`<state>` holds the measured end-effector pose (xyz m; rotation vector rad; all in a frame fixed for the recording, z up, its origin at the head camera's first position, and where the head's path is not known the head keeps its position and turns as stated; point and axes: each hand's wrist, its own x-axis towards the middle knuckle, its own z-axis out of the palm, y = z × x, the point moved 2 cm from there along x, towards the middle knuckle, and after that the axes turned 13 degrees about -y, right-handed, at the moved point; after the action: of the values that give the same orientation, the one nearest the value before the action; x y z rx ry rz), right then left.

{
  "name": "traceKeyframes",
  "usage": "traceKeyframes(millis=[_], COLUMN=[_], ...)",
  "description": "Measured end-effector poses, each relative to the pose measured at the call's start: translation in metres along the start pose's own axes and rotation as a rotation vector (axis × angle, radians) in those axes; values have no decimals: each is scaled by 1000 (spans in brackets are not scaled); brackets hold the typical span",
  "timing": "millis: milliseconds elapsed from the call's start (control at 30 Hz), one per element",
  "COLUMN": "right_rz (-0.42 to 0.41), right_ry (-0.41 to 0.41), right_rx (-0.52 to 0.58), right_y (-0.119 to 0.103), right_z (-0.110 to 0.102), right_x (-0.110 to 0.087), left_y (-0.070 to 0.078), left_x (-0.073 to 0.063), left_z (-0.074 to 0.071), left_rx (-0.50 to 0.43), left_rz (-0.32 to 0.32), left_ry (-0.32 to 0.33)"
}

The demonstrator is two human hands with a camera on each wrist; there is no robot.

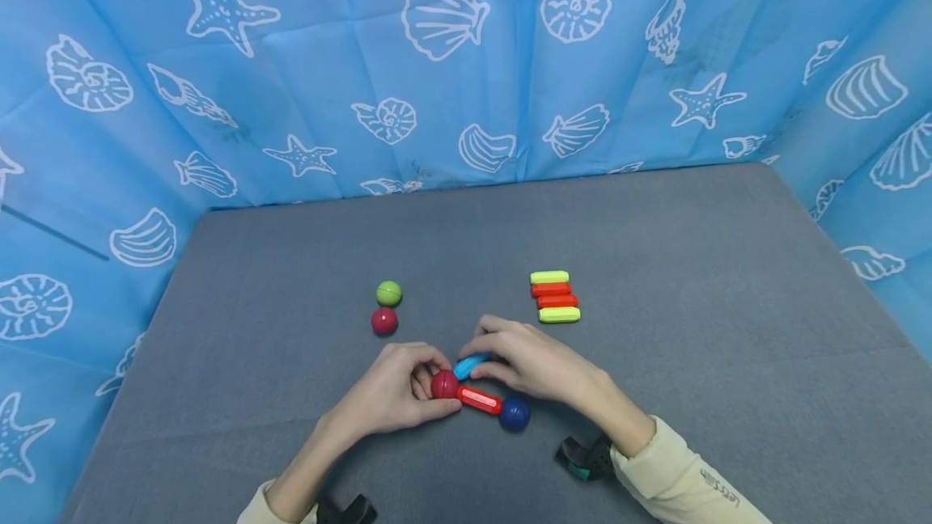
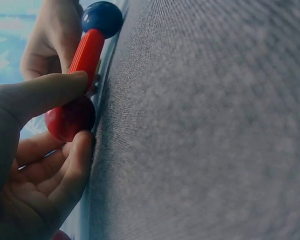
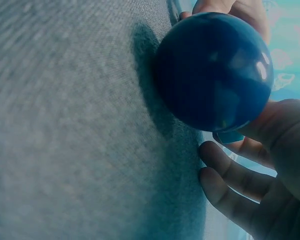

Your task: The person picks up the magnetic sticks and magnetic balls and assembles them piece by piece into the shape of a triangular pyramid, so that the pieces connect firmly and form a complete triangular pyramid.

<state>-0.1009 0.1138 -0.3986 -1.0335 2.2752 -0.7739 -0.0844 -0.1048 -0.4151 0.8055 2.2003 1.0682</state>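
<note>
Gray tbl (image 1: 692,281): hands (image 1: 396,395) (image 1: 527,356) hold red ball (image 1: 444,384) (L), blue rod (image 1: 469,365) (R).

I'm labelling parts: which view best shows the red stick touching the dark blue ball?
The head view: the red stick shows uncovered between the red ball and dark blue ball. The left wrist view shows it larger, but the left hand partly covers it; the right wrist view doesn't show it.
</note>
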Motion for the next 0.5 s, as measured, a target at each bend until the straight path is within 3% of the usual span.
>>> traceKeyframes(millis=[233, 333, 500], right_rz=[0, 21, 134], right_ry=[76, 186, 364], right_rx=[-4, -73, -236], right_y=[-1, 2, 15], right_z=[-6, -14, -27], right_x=[-9, -20, -38], left_y=[-1, -1, -1], left_x=[1, 0, 0], left_z=[2, 2, 1], left_rx=[-2, -7, -15], left_rz=[-13, -32, -66], left_ry=[4, 3, 5])
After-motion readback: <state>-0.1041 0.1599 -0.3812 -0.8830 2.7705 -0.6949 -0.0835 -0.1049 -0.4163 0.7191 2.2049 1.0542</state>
